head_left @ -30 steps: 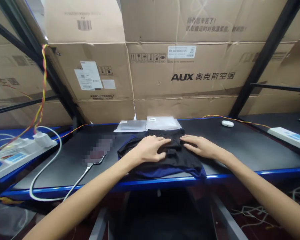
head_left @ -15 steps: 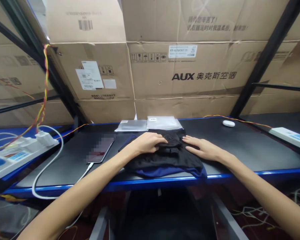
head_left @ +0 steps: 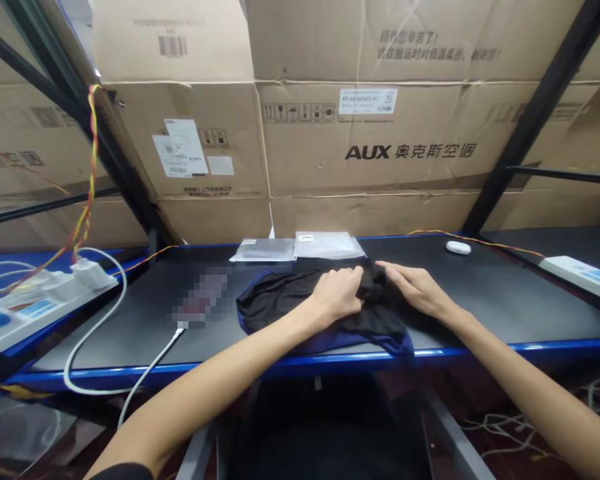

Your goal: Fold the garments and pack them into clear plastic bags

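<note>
A black and dark blue piece of fabric, maybe a garment (head_left: 280,300), lies crumpled at the front of the dark table. My left hand (head_left: 337,293) is closed on a bunched part of its upper middle, knuckles up. My right hand (head_left: 415,287) is at the fabric's right side, thumb and fingers drawn together at its raised edge; the exact grip is partly hidden. Just behind the fabric lie two flat, clear plastic packets, the left packet (head_left: 265,251) and the right packet (head_left: 327,245), each with a small label.
A blurred-out phone (head_left: 203,297) with a white charging cable (head_left: 153,363) lies at left. Power strips stand at the left (head_left: 45,307) and right (head_left: 580,273). A small white case (head_left: 458,247) sits back right. Cardboard (head_left: 310,160) walls the back between black shelf posts.
My left hand has moved right across the fabric, uncovering its left part. My right hand has turned from lying flat to holding its fingers together at the bunched edge.
</note>
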{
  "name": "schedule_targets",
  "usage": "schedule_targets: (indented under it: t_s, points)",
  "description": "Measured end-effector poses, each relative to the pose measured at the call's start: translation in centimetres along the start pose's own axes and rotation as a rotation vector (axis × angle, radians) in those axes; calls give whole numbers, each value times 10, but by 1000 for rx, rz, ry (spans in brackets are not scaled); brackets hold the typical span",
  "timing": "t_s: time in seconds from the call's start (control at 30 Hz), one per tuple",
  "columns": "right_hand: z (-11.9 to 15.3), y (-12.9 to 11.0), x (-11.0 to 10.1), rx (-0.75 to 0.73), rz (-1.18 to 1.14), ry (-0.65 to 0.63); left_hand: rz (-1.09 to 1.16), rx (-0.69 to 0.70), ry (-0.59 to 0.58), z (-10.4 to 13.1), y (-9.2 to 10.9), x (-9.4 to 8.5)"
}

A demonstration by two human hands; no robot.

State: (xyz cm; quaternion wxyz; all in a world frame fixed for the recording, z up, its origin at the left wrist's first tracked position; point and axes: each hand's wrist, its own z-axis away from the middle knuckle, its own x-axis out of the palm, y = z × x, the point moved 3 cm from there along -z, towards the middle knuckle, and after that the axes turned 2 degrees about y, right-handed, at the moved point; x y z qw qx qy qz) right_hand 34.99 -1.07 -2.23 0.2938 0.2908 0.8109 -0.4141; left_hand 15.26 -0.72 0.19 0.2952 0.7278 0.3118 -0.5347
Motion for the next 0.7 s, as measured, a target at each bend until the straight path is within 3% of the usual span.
schedule_targets:
  t_s: [0.13, 0.33, 0.57, 0.7]
  points:
    - [2, -5, 7, -47, 26, -137, 114, 77, 20, 7, -3, 6]
    - [4, -6, 14, -124, 107, -169, 322, 92, 195, 20, -21, -6]
    - [3, 0, 13, -148, 102, -184, 404, -8, 439, 33, -36, -40]
    - [1, 8, 11, -137, 78, -214, 313, -21, 460, 53, -56, -55]
